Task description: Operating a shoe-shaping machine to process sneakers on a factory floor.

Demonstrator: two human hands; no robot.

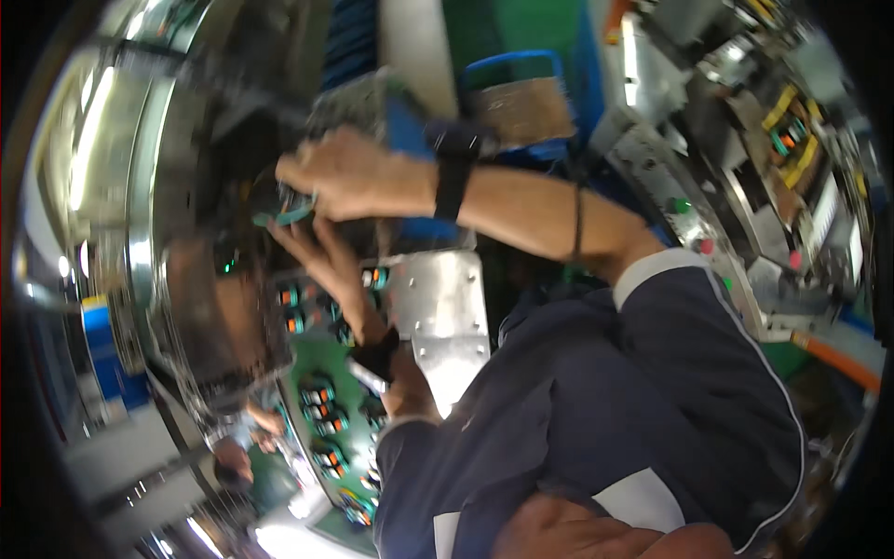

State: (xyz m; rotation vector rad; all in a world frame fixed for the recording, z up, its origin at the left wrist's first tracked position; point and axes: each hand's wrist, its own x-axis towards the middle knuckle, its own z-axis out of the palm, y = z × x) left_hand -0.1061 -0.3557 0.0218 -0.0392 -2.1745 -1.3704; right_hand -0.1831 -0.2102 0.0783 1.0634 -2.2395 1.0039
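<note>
My right hand (349, 177) reaches in from the right, a black band on its wrist, fingers curled closed. What it grips is blurred and partly hidden. Just below it, my left hand (321, 265), also with a black wristband, stretches its fingers up to a small teal curved part (286, 217). The left fingertips appear to hold that part, right beside the right hand's fingers. Under my left forearm, several small teal, black and orange parts (321, 410) stand in rows on a green surface (307, 359).
A metal machine housing (219, 312) stands left of my hands. A bare metal plate (452, 298) lies near my body. Beyond the right forearm is a blue bin with a cardboard piece (526, 112). Machine frames (689, 205) fill the right. Another person (233, 461) is at lower left.
</note>
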